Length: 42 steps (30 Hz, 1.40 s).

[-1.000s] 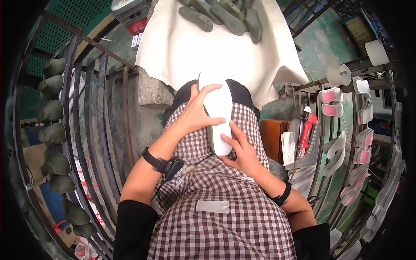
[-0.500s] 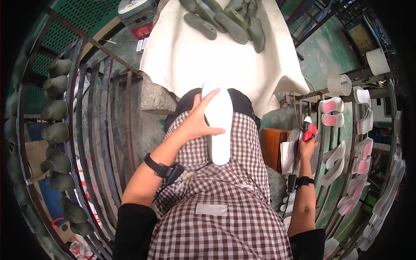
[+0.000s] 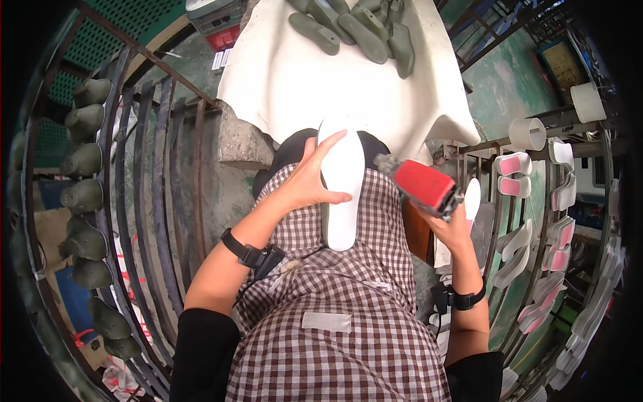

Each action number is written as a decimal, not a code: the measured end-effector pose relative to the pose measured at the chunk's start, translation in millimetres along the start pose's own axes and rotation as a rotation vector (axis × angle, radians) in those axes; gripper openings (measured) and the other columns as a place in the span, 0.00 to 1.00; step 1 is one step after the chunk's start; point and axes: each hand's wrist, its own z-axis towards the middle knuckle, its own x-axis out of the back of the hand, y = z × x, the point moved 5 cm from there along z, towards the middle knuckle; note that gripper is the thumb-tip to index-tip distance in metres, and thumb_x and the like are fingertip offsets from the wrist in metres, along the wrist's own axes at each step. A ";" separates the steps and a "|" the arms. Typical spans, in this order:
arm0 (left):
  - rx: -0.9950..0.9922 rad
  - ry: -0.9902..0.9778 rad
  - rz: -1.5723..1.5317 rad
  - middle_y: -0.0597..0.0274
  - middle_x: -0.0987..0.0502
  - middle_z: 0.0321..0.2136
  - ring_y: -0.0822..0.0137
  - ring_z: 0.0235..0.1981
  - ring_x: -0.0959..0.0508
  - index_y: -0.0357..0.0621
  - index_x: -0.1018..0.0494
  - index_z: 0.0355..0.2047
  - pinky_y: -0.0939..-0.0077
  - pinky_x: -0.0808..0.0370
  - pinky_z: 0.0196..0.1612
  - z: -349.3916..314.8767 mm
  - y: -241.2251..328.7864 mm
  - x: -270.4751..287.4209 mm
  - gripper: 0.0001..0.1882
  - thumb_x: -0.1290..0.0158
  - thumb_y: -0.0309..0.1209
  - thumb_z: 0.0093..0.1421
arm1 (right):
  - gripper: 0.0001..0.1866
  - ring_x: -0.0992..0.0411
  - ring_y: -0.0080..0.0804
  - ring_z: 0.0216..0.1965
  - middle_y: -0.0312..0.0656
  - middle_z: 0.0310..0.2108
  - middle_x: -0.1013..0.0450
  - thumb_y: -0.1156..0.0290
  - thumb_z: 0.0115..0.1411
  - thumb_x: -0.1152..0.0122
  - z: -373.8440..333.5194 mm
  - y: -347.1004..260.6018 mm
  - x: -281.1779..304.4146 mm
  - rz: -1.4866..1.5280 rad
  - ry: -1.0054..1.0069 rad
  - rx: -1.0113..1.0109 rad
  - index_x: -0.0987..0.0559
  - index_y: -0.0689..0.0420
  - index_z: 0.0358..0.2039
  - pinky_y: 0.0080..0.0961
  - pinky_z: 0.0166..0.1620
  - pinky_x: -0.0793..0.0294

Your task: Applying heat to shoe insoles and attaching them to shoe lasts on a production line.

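Note:
A white insole (image 3: 343, 175) lies lengthwise over my lap, with a dark green edge like a shoe last showing beneath its left side. My left hand (image 3: 312, 179) grips it from the left, thumb and fingers lying across its white face. To the right of the insole, my right hand (image 3: 450, 224) is wrapped round a red hand tool (image 3: 424, 183), held up above my right thigh. The tool's blurred grey nose points left toward the insole; its exact kind is unclear. A checked apron (image 3: 335, 362) covers my lap.
Several green shoe lasts (image 3: 365, 40) are heaped on the cream cloth (image 3: 321, 74) ahead. More lasts (image 3: 84, 161) line the rack on the left. On the right rack sit white and pink insoles (image 3: 512, 164) and a white cup (image 3: 527, 134). A brown box (image 3: 418, 231) stands beside my right leg.
My right hand has lifted the red tool from beside the right rack and brought it left toward my lap. My left hand keeps its hold on the insole.

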 end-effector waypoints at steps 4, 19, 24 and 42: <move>0.010 -0.035 0.011 0.47 0.41 0.48 0.45 0.57 0.36 0.59 0.49 0.71 0.58 0.34 0.61 -2.7 2.7 -4.0 0.61 0.29 0.31 0.37 | 0.22 0.21 0.49 0.36 0.51 0.34 0.21 0.78 0.48 0.32 39.1 -8.4 -39.9 -0.200 -0.274 0.041 0.21 0.63 0.46 0.31 0.41 0.24; -0.035 0.032 0.034 0.48 0.40 0.47 0.46 0.53 0.33 0.62 0.48 0.70 0.58 0.34 0.60 0.2 -7.8 3.2 0.60 0.28 0.33 0.37 | 0.22 0.20 0.42 0.41 0.49 0.42 0.20 0.78 0.46 0.30 -52.7 18.1 -11.6 -0.182 -0.252 0.000 0.22 0.63 0.45 0.34 0.44 0.22; -0.086 0.265 -0.095 0.50 0.33 0.55 0.57 0.59 0.32 0.49 0.39 0.67 0.63 0.36 0.63 -4.1 -17.7 14.6 0.41 0.35 0.32 0.54 | 0.16 0.23 0.36 0.33 0.43 0.31 0.21 0.75 0.58 0.38 -120.5 209.1 126.7 -0.655 0.428 -0.431 0.22 0.62 0.47 0.31 0.41 0.25; -0.772 1.309 -0.587 0.58 0.39 0.63 0.66 0.60 0.34 0.53 0.58 0.73 0.70 0.34 0.60 -239.5 158.2 128.1 0.39 0.50 0.39 0.69 | 0.48 0.25 0.42 0.44 0.60 0.64 0.42 0.45 0.60 0.39 -11.6 -188.5 -197.8 1.523 -1.291 -0.263 0.48 0.63 0.69 0.34 0.35 0.21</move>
